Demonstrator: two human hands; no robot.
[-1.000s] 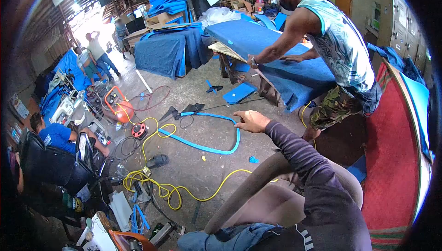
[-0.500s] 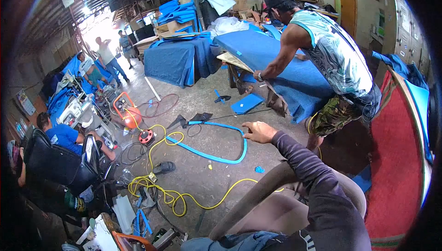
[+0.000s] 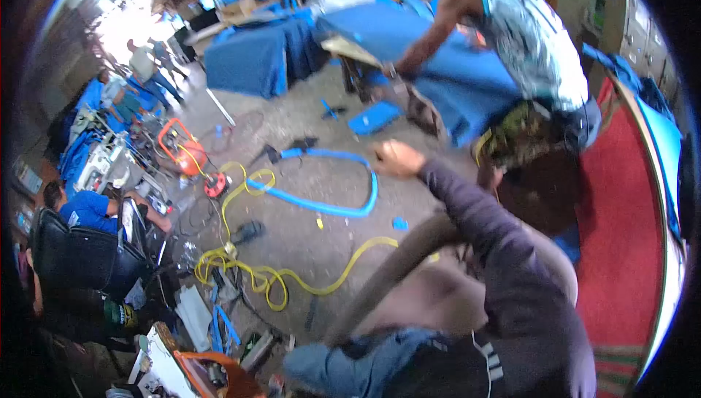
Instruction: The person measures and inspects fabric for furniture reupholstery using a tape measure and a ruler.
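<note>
Shifted upward in view since half a second earlier, a person's right hand (image 3: 400,159) (blurred by motion) hangs loose and empty, fingers partly bent, seemingly beside the blue strip (image 3: 342,210) looped on the floor (image 3: 321,179).

A workshop is shown by its materials and equipment. Blue fabric (image 3: 456,98) is spread over a tabletop (image 3: 354,51), and a stack (image 3: 252,58) is draped likewise. The bare grey floor (image 3: 299,255) is strewn with a blue strip (image 3: 321,208), a scrap (image 3: 400,223) and a tangled yellow cord (image 3: 380,242). The left side is crowded with machinery (image 3: 96,170), a red reel (image 3: 215,185) and an orange-red tank (image 3: 190,163).
</note>
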